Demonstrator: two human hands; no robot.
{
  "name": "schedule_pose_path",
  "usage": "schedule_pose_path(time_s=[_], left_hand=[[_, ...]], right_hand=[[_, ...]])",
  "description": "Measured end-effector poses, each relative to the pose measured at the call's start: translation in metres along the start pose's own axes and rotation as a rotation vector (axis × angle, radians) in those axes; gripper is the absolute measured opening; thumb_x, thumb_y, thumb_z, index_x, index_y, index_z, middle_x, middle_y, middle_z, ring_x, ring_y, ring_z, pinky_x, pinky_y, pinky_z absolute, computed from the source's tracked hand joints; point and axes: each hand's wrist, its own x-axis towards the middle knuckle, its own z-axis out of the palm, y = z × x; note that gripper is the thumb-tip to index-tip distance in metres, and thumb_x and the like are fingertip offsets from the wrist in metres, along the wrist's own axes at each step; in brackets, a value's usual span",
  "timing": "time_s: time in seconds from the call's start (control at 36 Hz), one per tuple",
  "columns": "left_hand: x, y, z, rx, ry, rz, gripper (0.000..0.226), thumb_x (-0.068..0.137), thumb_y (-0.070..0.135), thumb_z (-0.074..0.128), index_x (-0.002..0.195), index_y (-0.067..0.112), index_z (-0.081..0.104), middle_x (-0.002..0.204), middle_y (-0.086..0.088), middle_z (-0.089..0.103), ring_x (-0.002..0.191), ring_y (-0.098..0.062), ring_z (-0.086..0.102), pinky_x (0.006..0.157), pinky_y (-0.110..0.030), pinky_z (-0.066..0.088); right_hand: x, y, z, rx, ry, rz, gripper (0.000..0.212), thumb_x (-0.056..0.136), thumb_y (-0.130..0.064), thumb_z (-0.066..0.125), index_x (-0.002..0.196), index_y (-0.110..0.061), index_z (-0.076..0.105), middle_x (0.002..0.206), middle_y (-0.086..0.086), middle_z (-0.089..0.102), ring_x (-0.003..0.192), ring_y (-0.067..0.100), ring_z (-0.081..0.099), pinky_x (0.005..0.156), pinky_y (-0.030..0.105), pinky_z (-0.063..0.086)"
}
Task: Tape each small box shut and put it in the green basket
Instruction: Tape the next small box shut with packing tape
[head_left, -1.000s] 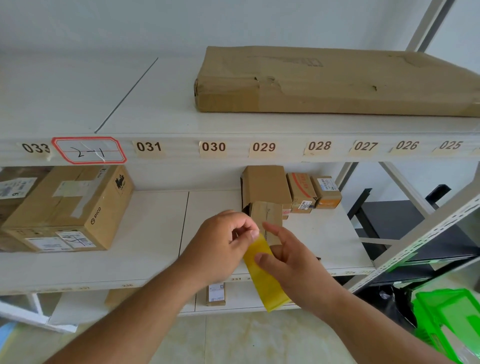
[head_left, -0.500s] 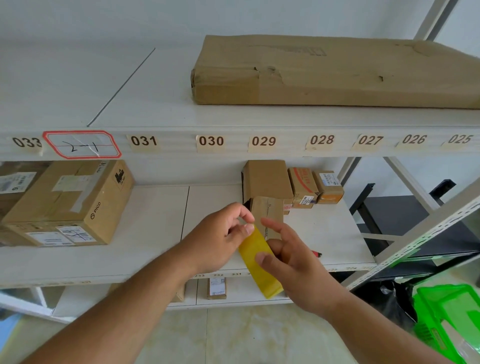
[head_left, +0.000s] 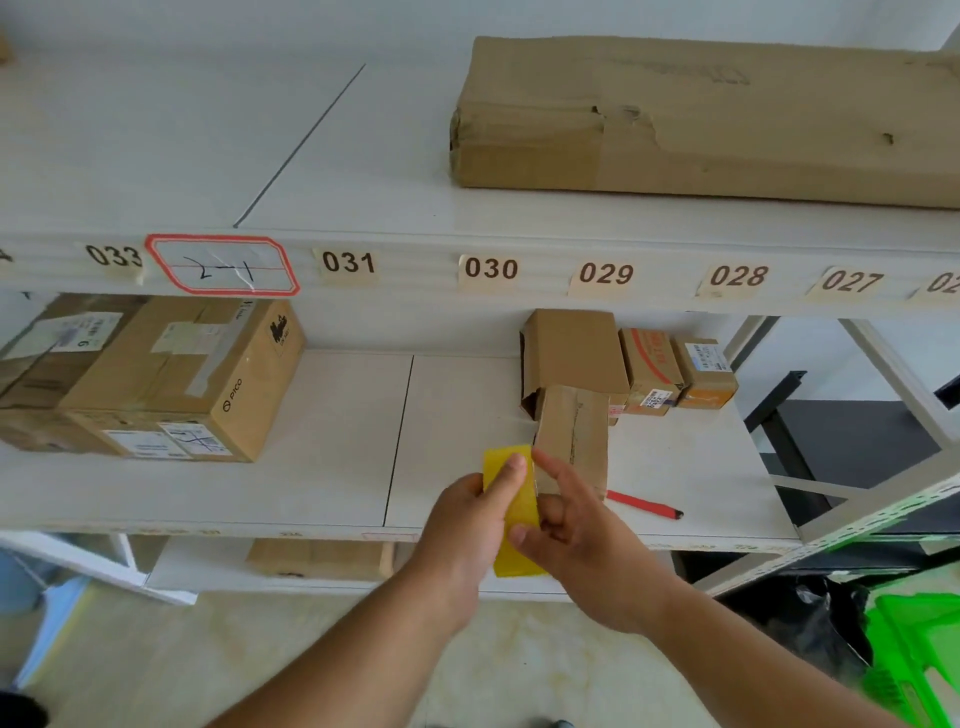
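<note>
Both hands — left hand (head_left: 467, 519), right hand (head_left: 582, 551) — pinching yellow tape strip (head_left: 511, 512), now raised against small box (head_left: 571, 436) just beyond fingertips; sealing imminent.

One head-worn camera looks forward and down, close over the shelf (head_left: 332, 467).

Pretty bright, soft even light, barely any hard shadows, just some dimness under the shelf (head_left: 467, 223). Wide-angle bends the edges, the green basket (head_left: 919, 654) is blown out, everything's a bit soft.
</note>
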Motion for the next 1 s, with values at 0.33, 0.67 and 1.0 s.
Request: schedule_pose_path(time_s=[0.33, 0.67, 1.0], left_hand=[[0.132, -0.061, -0.115, 0.741, 0.383, 0.258, 0.050, 0.089, 0.055, 0.065, 0.065, 0.017, 0.042, 0.061, 0.000, 0.050, 0.064, -0.028, 0.051, 0.056, -0.032, 0.032], [0.250, -0.134, -0.164, 1.255, 0.344, 0.265, 0.037, 0.096, 0.042, 0.057, 0.089, 0.009, 0.073, 0.086, -0.016, 0.070, 0.087, -0.041, 0.066, 0.072, -0.045, 0.057], [0.172, -0.076, 0.001, 1.025, 0.008, 1.026, 0.046, 0.096, 0.046, 0.056, 0.128, 0.014, 0.065, 0.135, -0.005, 0.061, 0.124, -0.023, 0.055, 0.103, -0.036, 0.046]], right_hand=[[0.020, 0.037, 0.014, -0.434, -0.058, 0.237, 0.075, 0.096, -0.054, 0.060, 0.156, -0.045, 0.016, 0.136, -0.026, 0.055, 0.118, -0.004, 0.055, 0.108, 0.024, 0.045], [0.005, 0.097, -0.059, -0.444, 0.350, 0.454, 0.055, 0.096, -0.037, 0.067, 0.146, -0.033, 0.044, 0.107, -0.025, 0.067, 0.102, -0.011, 0.062, 0.099, 0.026, 0.053], [0.066, 0.089, -0.071, -0.776, 0.245, 0.377, 0.072, 0.100, -0.053, 0.054, 0.160, -0.033, 0.021, 0.168, -0.009, 0.019, 0.151, 0.019, 0.030, 0.121, 0.041, 0.034]])
